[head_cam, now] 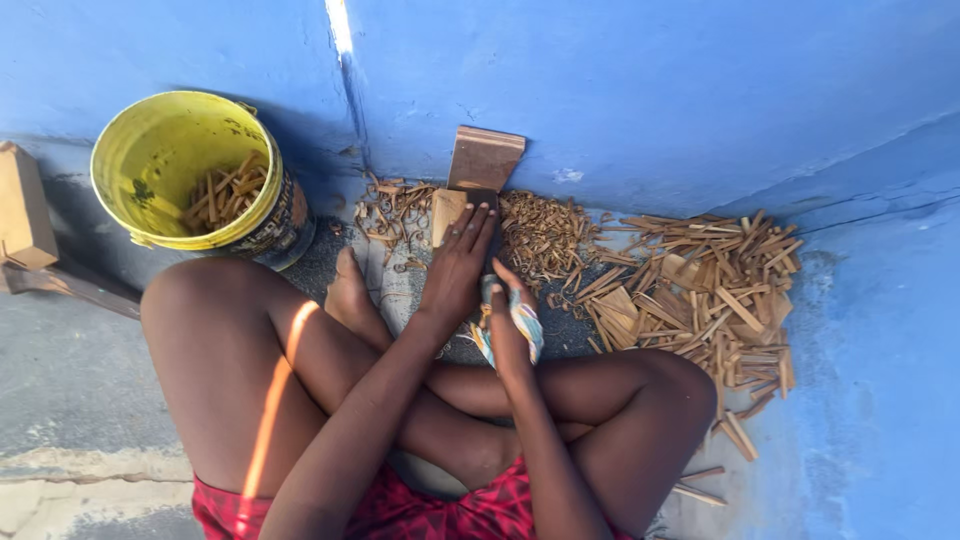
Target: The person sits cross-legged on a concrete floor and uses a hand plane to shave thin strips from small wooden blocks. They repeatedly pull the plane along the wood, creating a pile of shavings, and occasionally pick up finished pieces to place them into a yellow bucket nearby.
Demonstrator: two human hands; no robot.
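Head view: a person sits cross-legged in a blue corner, splitting or shaving wood, by the look of it. A good share seems done: a bucket (190, 170) at the left holds some cut sticks (225, 192), a large pile of sticks (700, 295) lies at the right, and curled shavings (540, 235) are heaped by the wall. More is left, since a block (447, 213) stands on the floor under work, with a board (485, 157) leaning on the wall just behind it.

The left hand (458, 268) lies with fingers stretched nearly flat, tips touching the block's top. The right hand (510, 320) is closed round a cloth-wrapped handle (525, 325); I cannot tell what tool it carries.
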